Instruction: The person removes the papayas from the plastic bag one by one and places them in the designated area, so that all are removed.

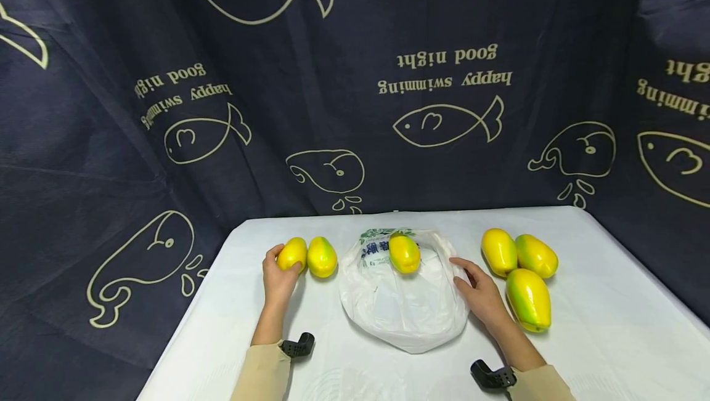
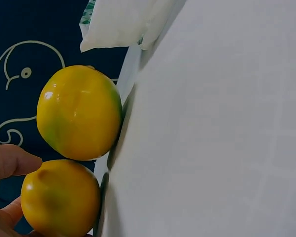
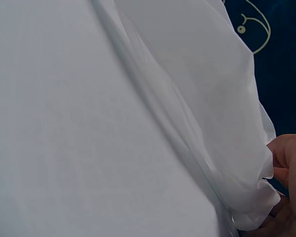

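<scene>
My left hand (image 1: 279, 279) grips a yellow mango (image 1: 292, 253) on the left of the table, thumb on the near side and fingers around the far side. A second mango (image 1: 322, 258), yellow-green, lies right beside it; in the left wrist view this one (image 2: 79, 113) stands beyond the held fruit (image 2: 61, 200). In the middle a white plastic bag (image 1: 407, 330) lies spread with its mouth wide, and one mango (image 1: 405, 254) rests within its rim. My right hand (image 1: 484, 295) holds the bag's right edge; part of its grip is hidden behind the folds (image 3: 246, 207).
Three more mangoes sit grouped on the right: one at the back left (image 1: 499, 252), one at the back right (image 1: 537, 256) and one nearer (image 1: 529, 301). A white cloth (image 1: 344, 367) covers the table. Behind it hangs a dark blue curtain (image 1: 333, 105) with fish drawings.
</scene>
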Demonstrator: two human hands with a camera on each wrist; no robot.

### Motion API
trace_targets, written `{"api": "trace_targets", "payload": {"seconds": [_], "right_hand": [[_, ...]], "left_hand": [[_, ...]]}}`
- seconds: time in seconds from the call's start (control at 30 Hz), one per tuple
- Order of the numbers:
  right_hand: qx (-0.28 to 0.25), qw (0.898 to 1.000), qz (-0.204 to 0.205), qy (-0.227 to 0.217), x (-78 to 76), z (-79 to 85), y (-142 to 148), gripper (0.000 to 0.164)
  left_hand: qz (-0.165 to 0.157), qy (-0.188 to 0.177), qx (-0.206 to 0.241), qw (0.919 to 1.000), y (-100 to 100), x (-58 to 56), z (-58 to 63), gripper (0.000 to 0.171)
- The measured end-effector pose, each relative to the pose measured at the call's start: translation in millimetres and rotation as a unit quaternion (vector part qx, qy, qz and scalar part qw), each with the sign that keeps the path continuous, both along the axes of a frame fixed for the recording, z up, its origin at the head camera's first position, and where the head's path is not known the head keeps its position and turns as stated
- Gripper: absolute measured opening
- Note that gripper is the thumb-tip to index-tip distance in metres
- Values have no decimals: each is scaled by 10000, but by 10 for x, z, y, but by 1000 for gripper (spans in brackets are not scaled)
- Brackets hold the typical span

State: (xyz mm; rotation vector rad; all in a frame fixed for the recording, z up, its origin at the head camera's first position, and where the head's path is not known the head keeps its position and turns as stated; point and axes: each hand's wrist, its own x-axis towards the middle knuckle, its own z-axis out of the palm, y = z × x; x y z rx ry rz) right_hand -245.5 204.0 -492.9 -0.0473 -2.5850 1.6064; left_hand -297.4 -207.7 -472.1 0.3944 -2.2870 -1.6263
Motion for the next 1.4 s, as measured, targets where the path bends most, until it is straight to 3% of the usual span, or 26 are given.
{"api": "trace_targets", "payload": {"seconds": [0.37, 0.8, 1.1, 1.4], "right_hand": [[-11, 10000, -26, -52, -6, -9, -4, 44], [43, 10000, 1, 56, -12, -35, 10, 43], [60, 9999, 7, 145, -21, -33, 16, 43], [-2, 10000, 12, 83, -17, -37, 0, 43]], "left_hand": [[114, 121, -322, 9993, 8, -7, -5, 63], [354, 716, -541, 9953, 80, 48, 35, 55], [319, 1269, -358, 9908, 196, 63, 162, 49], [41, 1695, -302, 9851, 554, 189, 388, 52]]}}
